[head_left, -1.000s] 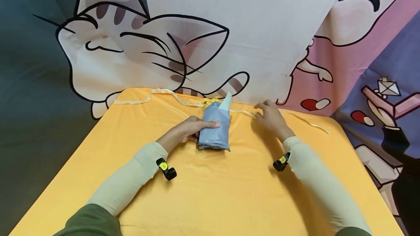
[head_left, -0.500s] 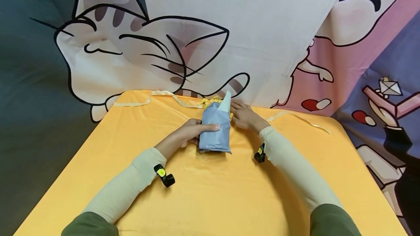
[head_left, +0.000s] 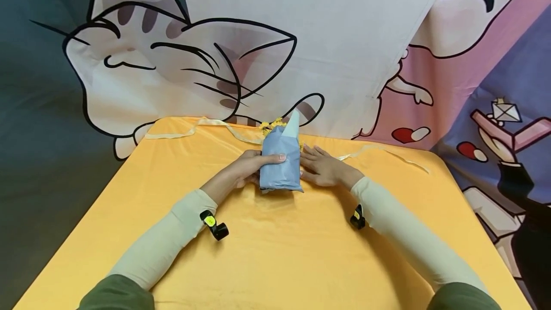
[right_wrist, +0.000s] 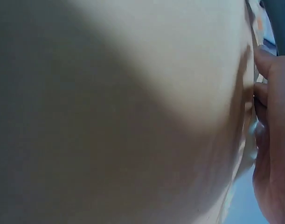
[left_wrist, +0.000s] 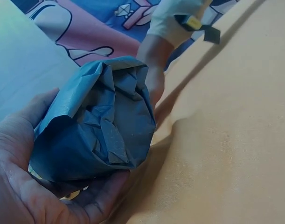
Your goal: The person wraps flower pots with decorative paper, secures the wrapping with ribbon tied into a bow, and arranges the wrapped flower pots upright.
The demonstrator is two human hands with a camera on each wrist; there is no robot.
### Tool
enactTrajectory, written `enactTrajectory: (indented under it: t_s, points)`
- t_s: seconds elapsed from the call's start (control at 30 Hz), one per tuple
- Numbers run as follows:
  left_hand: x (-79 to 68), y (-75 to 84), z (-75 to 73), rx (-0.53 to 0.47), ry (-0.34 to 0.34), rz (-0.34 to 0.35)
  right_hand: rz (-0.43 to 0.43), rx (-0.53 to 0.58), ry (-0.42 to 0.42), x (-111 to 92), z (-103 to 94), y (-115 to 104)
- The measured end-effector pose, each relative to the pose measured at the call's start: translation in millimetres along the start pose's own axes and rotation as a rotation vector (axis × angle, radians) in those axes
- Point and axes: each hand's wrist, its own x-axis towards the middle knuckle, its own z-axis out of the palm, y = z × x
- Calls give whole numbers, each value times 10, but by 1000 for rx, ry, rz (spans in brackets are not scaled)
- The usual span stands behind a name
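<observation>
My left hand (head_left: 249, 166) grips a bundle wrapped in blue paper (head_left: 280, 154), its thumb across the front. Yellow flowers (head_left: 272, 123) peek out behind the top of this wrapped bouquet, beside a pale pointed flap (head_left: 292, 124). In the left wrist view the folded, crumpled bottom of the blue paper (left_wrist: 116, 121) faces the camera, with thumb and fingers around it. Beside the bundle's right edge lies my right hand (head_left: 325, 169), fingers extended toward it; whether they touch the paper is unclear. Cream ribbon (head_left: 368, 148) runs behind the bouquet and partly under the right hand.
A yellow cloth (head_left: 267, 248) covers the table. The ribbon's left part (head_left: 172, 135) trails along the back edge. Behind the table hangs a printed cartoon backdrop (head_left: 344, 37). Black wrist cameras (head_left: 215, 226) sit on both sleeves.
The right hand has swept left from the ribbon to the bouquet's right side, then come slightly nearer, its fingers straightening. The left hand keeps its hold, the bundle almost unmoved.
</observation>
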Motion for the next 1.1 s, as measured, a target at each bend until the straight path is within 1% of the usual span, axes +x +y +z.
enactTrajectory:
  t_s: [0.17,0.33,0.4,0.47,0.5,0.6,0.67,0.7,0.77,0.83,0.87,0.9,0.93,1.0,1.03,1.1]
  points:
    - [36,4,-2,-8,11,-3,-96,-85,-3,-83,49,-113]
    - [86,1,21,-13,26,-17,-143,-135,11,-195,102,-119]
    - [114,-7,30,-5,34,-25,-157,-131,43,-253,112,-95]
    - [138,-9,41,6,47,-38,-180,-112,108,-318,113,-63]
    - [148,-8,49,13,54,-45,-194,-100,157,-353,113,-43]
    - [175,2,81,39,84,-68,-238,-97,349,-446,128,17]
    - [193,23,115,58,104,-79,-233,-82,494,-484,144,18]
    - [203,35,132,70,115,-84,-215,-65,561,-492,156,3]
    - [227,62,169,97,135,-95,-130,28,646,-492,162,-85]
    - [250,89,206,124,152,-107,4,206,670,-478,148,-230]
    - [265,97,221,140,161,-114,82,307,659,-464,139,-309]
    - [278,106,234,151,166,-121,160,421,633,-448,121,-390]
    - [290,117,241,163,169,-129,246,535,589,-432,93,-472]
    - [309,141,245,184,172,-143,393,741,475,-386,35,-600]
    - [315,155,243,188,168,-151,449,836,415,-359,7,-651]
    - [324,175,236,192,157,-162,520,984,295,-316,-62,-731]
